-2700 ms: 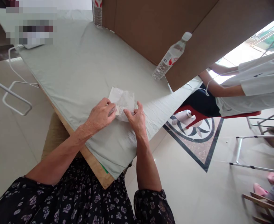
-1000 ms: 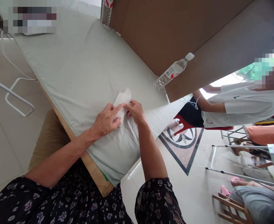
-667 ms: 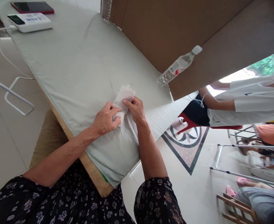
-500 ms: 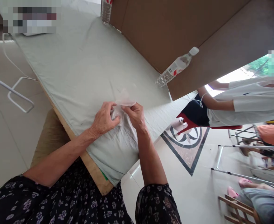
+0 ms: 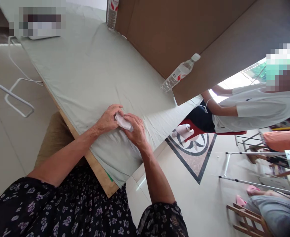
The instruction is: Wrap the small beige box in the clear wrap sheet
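Between my two hands is a small, whitish see-through bundle (image 5: 124,123), apparently thin plastic folded into a compact oblong; what it contains cannot be made out. My left hand (image 5: 109,119) closes on its left end, fingers curled over the top. From the other side my right hand (image 5: 136,130) wraps its right end, thumb and fingers bent round it. Both hands are just above the pale green-grey cloth (image 5: 90,69) that covers the table, near its front corner.
A clear bottle (image 5: 178,75) stands by a large brown cardboard panel (image 5: 167,33); another bottle (image 5: 112,16) is at the panel's far left end. A white device (image 5: 44,32) lies at the back left. Across the table sits a person in a white shirt (image 5: 256,107).
The plastic was loose and spread above my fingers; now it is gathered into a compact bundle. My right hand has moved left and closed round it. The view has shifted slightly.
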Demonstrator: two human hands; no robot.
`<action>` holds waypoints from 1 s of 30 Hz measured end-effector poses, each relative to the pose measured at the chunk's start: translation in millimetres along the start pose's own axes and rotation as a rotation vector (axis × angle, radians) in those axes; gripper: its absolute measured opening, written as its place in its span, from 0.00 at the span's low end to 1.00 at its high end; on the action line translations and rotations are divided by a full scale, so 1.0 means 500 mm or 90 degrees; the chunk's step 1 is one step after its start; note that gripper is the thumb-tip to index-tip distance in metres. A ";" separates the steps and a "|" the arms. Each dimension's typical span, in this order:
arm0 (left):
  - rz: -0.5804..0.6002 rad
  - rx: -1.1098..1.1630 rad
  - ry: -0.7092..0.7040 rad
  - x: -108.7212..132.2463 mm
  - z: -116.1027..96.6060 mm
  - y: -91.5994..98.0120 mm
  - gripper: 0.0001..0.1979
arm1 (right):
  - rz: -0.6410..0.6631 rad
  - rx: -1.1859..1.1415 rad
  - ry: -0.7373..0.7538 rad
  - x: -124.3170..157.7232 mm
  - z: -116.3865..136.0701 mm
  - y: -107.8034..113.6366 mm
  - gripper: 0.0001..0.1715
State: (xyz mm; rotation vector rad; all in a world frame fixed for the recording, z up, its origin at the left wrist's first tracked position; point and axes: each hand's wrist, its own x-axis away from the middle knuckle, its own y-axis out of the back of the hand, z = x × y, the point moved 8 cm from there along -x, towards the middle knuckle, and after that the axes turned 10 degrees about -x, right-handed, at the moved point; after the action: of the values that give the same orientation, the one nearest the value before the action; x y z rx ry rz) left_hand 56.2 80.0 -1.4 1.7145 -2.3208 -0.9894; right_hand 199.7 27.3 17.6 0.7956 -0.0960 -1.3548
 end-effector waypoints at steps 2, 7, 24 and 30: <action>0.013 0.044 0.021 0.000 -0.006 0.006 0.18 | -0.060 -0.081 -0.068 -0.011 -0.017 0.005 0.14; 0.117 0.153 0.131 0.006 0.004 -0.005 0.24 | -0.059 -0.372 -0.310 -0.035 -0.072 -0.028 0.28; 0.100 0.198 0.197 0.004 0.029 -0.009 0.36 | -0.011 -0.423 -0.302 -0.035 -0.094 -0.037 0.28; 0.071 0.288 0.241 0.006 0.055 -0.016 0.44 | -0.064 -0.333 -0.288 -0.043 -0.086 -0.027 0.25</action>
State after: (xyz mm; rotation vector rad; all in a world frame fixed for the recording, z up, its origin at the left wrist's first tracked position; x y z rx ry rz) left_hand 49.7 88.2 -28.2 1.6923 -2.4566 -0.0990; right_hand 204.6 65.9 -13.8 0.0504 -0.0510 -1.5459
